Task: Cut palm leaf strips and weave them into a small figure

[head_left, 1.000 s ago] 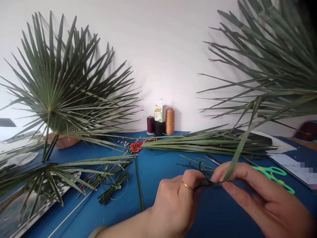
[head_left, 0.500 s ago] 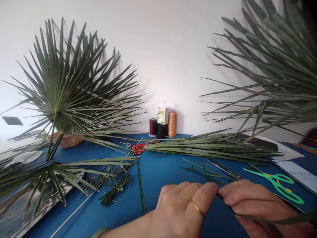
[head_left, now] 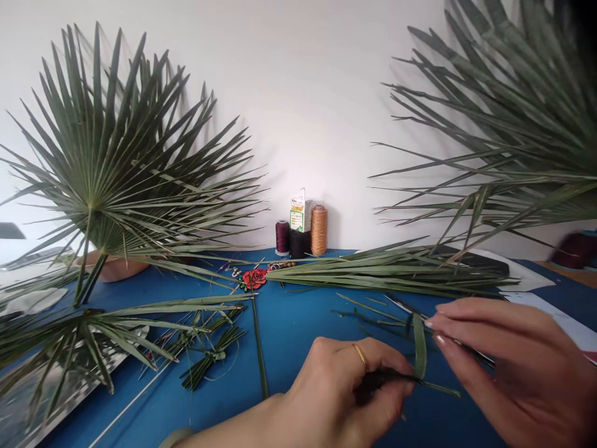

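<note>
My left hand [head_left: 359,386] is closed, thumb and fingers pinching a dark folded piece of palm leaf [head_left: 385,376] low in the middle of the head view. From that piece a flat green palm leaf strip [head_left: 420,348] bends upward, and a thin end sticks out to the right. My right hand [head_left: 508,354] is closed, its fingertips pinched at the top of this strip. A gold ring [head_left: 360,354] sits on a left finger. Behind the right hand lie dark scissor-like blades [head_left: 396,303], partly hidden. Loose leaf scraps [head_left: 368,314] lie beyond the hands on the blue table [head_left: 298,323].
Large palm fans stand at left [head_left: 97,155] and right [head_left: 527,137]. A bundle of leaf strips [head_left: 373,274] lies along the back. Thread spools, one orange [head_left: 319,230], stand by the wall near a red rose patch [head_left: 254,279]. A tied leaf bundle [head_left: 209,358] lies left.
My hands have moved apart. The right hand rose and now holds the strip's upper end, so the strip bends upward. The green scissors are now out of sight where the right hand is.
</note>
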### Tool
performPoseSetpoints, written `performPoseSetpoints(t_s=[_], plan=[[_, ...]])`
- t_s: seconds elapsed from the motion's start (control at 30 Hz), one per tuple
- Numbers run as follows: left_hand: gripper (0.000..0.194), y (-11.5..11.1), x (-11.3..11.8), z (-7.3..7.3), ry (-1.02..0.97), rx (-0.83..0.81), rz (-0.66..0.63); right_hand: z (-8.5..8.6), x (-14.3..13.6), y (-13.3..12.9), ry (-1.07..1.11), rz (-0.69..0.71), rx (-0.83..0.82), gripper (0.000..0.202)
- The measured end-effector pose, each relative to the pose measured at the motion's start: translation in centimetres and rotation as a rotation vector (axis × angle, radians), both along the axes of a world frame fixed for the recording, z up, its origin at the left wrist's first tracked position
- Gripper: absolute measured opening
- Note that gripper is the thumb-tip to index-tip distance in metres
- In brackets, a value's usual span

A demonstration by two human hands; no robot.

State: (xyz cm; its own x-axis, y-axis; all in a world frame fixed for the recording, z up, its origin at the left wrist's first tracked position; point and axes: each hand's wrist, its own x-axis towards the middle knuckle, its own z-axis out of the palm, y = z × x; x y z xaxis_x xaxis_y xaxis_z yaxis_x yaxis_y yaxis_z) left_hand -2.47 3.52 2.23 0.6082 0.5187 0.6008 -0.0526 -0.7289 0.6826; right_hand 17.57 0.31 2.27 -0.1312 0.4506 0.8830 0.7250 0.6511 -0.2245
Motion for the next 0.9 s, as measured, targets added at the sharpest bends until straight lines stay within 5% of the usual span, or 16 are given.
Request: performPoseSetpoints(t_s=[0.07, 0.13, 0.33, 0.5, 0.73, 0.9], plan=[[0.011, -0.3, 0.0, 0.5, -0.014, -0.168, -0.04, 0.5, 0.3, 0.1, -0.33, 0.053, 0.061, 0.041], [0.01, -0.5, 0.1, 0.6, -0.046, -0.272, -0.062, 1.2, -0.1, 0.0, -0.412, 0.131, 0.025, 0.034], [0.005, -0.7, 0.3, 0.1, -0.234, -0.342, -0.117, 1.6, -1.8, -0.8, -0.234, 0.205, -0.021, 0.031], [0.006, -0.9, 0.1, 0.5, -0.217, -0.353, -0.077, 0.6, -1.7, -1.3, -0.176, 0.263, -0.098, 0.037], [0.009, -0.8, 0.3, 0.7, -0.249, -0.442, -0.078, 1.3, -2.2, -0.9, -0.047, 0.373, -0.219, 0.03], [0.01, -0.7, 0.2, 0.4, -0.249, -0.34, -0.067, 0.7, -2.5, -0.9, 0.074, 0.386, -0.326, 0.027]])
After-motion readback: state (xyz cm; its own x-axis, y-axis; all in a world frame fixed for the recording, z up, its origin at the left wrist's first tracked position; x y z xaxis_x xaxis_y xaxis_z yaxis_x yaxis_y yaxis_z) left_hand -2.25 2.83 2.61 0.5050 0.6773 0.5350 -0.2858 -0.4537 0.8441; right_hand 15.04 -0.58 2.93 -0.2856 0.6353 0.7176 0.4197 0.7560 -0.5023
